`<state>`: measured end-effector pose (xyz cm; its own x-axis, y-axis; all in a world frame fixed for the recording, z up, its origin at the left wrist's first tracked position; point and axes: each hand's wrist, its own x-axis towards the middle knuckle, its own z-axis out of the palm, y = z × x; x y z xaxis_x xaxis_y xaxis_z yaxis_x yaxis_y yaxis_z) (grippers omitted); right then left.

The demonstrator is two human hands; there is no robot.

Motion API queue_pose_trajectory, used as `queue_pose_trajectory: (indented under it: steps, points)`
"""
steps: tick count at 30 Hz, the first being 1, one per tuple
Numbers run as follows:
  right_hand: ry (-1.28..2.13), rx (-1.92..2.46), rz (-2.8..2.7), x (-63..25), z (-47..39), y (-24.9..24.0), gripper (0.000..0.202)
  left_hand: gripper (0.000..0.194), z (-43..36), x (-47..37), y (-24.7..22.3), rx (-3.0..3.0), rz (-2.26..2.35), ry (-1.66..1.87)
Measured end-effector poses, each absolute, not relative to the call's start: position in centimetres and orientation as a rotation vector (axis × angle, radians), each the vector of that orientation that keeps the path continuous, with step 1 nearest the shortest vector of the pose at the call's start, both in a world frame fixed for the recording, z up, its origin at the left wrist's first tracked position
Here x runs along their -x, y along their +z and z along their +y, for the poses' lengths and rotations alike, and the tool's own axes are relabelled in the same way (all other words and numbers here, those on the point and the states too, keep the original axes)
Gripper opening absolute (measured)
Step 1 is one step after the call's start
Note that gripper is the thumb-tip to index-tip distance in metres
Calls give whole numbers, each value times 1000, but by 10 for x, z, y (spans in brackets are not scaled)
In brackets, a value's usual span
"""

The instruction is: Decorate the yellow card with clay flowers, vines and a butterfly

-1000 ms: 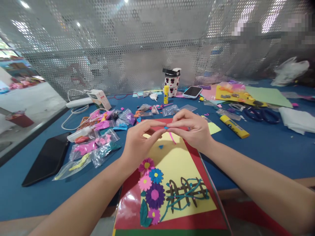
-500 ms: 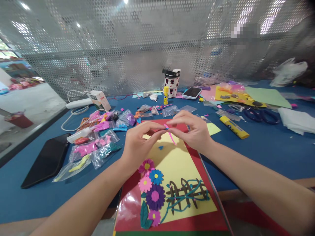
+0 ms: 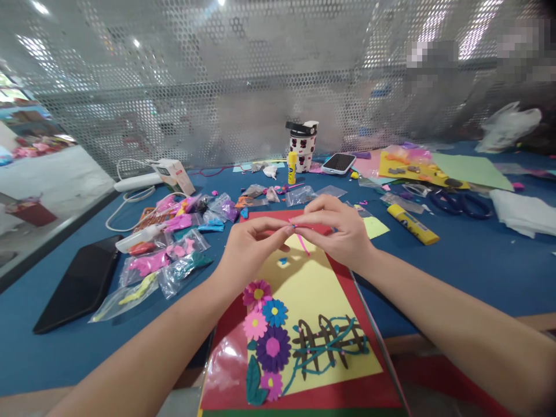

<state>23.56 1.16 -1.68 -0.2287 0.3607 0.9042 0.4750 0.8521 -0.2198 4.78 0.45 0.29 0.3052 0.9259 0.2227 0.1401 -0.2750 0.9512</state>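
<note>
Now blue bit (image 3: 294, 226) less visible in pinch of left hand (image 3: 251, 246) and right hand (image 3: 341, 230).

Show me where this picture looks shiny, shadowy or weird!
Head view: white glare on the glossy red sheet at lower left; head view: soft shadow on the yellow paper below the left hand and right hand; head view: blocky squares over the perforated metal screen at upper right.

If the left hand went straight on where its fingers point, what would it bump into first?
Probably the right hand, facing the left hand across a tiny blue piece; whether the two hands touch is hard to tell.
</note>
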Motion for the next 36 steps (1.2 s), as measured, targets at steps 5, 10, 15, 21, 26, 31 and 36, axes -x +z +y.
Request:
queue_pose_trajectory:
  steps: [5,10,15,21,26,31,36]
  points:
    - [-61,611,-1839,-236,12,-16,8,23,7,-45,2,-1797,974,1067]
    - [105,624,-1763,-234,12,-18,7,24,6,-44,-1,-2266,896,1383]
    - [132,597,-1789,-233,12,-18,9,12,6,-41,-1,-2414,823,1478]
    - [199,598,-1764,-230,11,-21,7,13,8,-38,0,-2512,805,1457]
    - [196,627,-1752,-227,10,-19,6,10,10,-38,0,-2585,765,1469]
    - [122,630,-1766,-228,9,-18,6,11,10,-38,-2,-2571,777,1458]
    - [79,620,-1761,-228,8,-16,5,21,11,-37,0,-2547,807,1476]
